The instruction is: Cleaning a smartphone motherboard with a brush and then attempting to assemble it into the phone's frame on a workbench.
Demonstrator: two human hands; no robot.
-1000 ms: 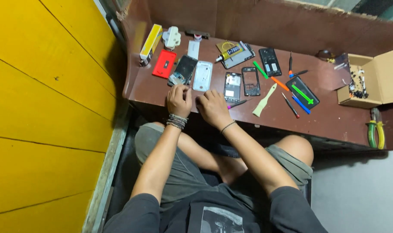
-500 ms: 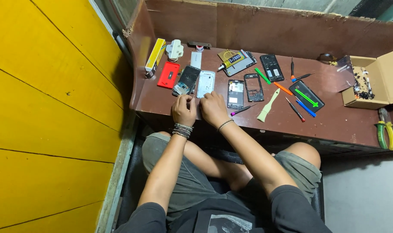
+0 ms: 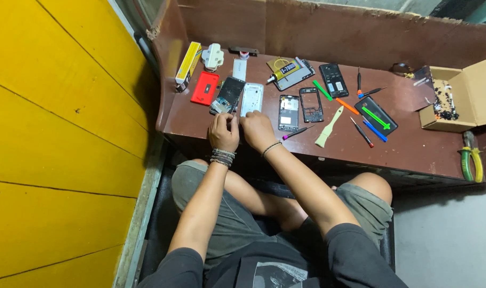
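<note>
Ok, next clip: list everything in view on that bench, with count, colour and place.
bench: one, dark brown, across the top
red phone cover: one, red, far left
yellow box: one, yellow, beside the red cover
white phone shell: one, white, above the hands
dark phone: one, black, left of the white shell
phone frames: two, dark, centre
glue tube: one, yellow and black, back centre
brush: one, cream, centre right
cardboard box: one, tan, right
pliers: one, green and yellow handles, right edge
left hand: at the bench edge; whether it holds anything is hidden
right hand: beside it, likewise
</note>
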